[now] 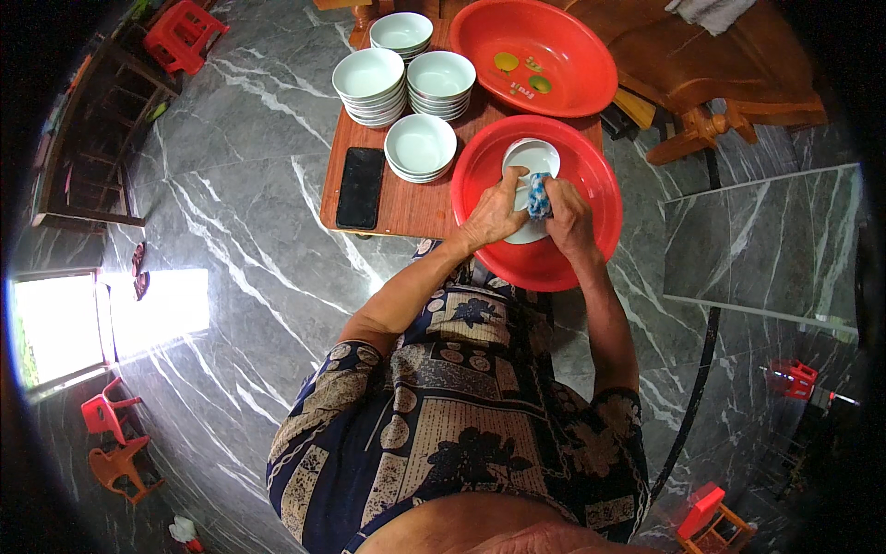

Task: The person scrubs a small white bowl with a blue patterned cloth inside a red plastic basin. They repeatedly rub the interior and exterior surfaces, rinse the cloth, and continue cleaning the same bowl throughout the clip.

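Both hands are over a red plastic basin (pixel 595 228) in front of me. My left hand (pixel 497 208) has its thumb and fingers on a white bowl, whose exact outline my hands partly hide. In my right hand (pixel 569 209) is a bunched blue-and-white cloth (pixel 539 197), pressed near that bowl. Another white bowl (pixel 531 156) lies just beyond, inside the basin. More white ware (pixel 527 233) shows beneath my hands. To the left, stacks of white bowls (pixel 420 144) stand on a wooden table (pixel 408 208).
Behind the near basin sits a larger red basin (pixel 554 41) with fruit pictures. A black smartphone (pixel 360 188) lies at the table's left edge. Carved wooden furniture (pixel 720 76) stands at the right. A red plastic stool (pixel 183 34) is on the floor at the upper left.
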`<act>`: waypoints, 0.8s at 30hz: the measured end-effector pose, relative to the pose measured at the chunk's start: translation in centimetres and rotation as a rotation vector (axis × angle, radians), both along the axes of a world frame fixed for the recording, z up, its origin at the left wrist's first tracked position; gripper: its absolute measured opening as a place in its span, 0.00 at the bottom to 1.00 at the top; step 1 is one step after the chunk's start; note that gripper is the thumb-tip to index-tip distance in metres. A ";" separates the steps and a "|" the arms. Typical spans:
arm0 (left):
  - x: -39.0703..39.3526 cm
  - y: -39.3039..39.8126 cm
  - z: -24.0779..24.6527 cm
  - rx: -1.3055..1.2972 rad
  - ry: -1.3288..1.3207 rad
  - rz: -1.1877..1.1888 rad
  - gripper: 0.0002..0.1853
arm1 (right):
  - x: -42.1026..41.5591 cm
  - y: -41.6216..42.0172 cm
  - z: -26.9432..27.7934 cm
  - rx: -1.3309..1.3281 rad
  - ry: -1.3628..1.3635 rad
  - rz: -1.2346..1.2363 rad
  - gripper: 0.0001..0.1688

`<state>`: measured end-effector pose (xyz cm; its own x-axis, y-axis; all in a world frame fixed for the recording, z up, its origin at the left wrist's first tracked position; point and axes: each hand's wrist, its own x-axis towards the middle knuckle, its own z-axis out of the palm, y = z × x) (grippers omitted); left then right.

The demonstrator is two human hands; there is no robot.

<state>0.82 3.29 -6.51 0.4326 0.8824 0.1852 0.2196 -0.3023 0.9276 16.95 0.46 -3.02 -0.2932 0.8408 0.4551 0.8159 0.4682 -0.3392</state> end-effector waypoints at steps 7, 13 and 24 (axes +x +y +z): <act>-0.1 0.1 -0.1 -0.103 -0.042 0.075 0.34 | -0.1 0.3 -1.9 -0.215 0.358 -0.242 0.16; -0.2 0.1 -0.2 -0.047 -0.144 0.123 0.32 | 0.0 0.5 -7.2 -0.298 0.926 -0.367 0.18; -0.3 0.5 -0.9 0.053 -0.242 0.195 0.30 | -3.3 -1.4 -7.6 -0.887 2.012 -0.193 0.27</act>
<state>0.51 3.82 -7.42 0.1937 0.9307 0.3102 0.0528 -0.3256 0.9440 13.68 -0.90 -10.59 0.0258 0.8952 -0.4449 -0.7831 -0.2585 -0.5656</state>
